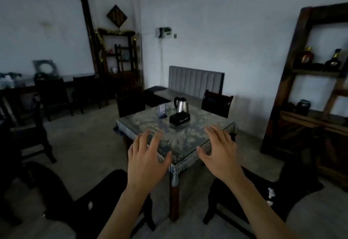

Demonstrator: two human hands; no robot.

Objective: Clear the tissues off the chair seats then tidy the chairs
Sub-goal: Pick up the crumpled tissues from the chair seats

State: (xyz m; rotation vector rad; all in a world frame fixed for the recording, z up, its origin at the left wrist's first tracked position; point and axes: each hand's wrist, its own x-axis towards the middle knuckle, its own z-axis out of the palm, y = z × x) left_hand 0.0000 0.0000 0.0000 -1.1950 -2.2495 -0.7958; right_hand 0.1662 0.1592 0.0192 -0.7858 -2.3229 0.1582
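Dim dining room, white walls, grey floor.

Shelving unit (pixel 318 80), dark wood, far right; two bottles (pixel 320 58) on an upper shelf, labels too small to read.

Framed wall panel (pixel 43 31), pale, dark border, far left.

Square table (pixel 190 139), centre, under a blue-grey patterned cloth with fringed edge, nearest corner pointing toward the camera.

Padded bench back (pixel 195 81), grey, vertically ribbed, against the wall behind the table.

Left near chair (pixel 105 193), dark seat, standing out from the table at lower left; one small white tissue (pixel 90 205) lying on the seat.

Right near chair (pixel 263 195), dark seat, lower right, also out from the table; crumpled white tissues (pixel 271 194) lying on the seat near its right edge.

Two far chairs (pixel 216 104), dark, drawn up to the table's back sides.

Corner shelf (pixel 118 54), dark, with tinsel garland along the top, diamond-shaped plaque on the wall above it.

Left hand (pixel 146 155), bare, held in the air over the table's near corner, palm down, fingers spread and slightly bent, holding nothing.

Right hand (pixel 220 152), bare, likewise raised, fingers spread and relaxed, holding nothing; well apart from both seats.

Electric kettle (pixel 181 105), steel body, black handle, on the table's far side.

Black tissue box (pixel 179 119), table centre, faint pale lettering on the front, unreadable.

Small upright card stand (pixel 162 111), blue, beside the kettle; print not legible.
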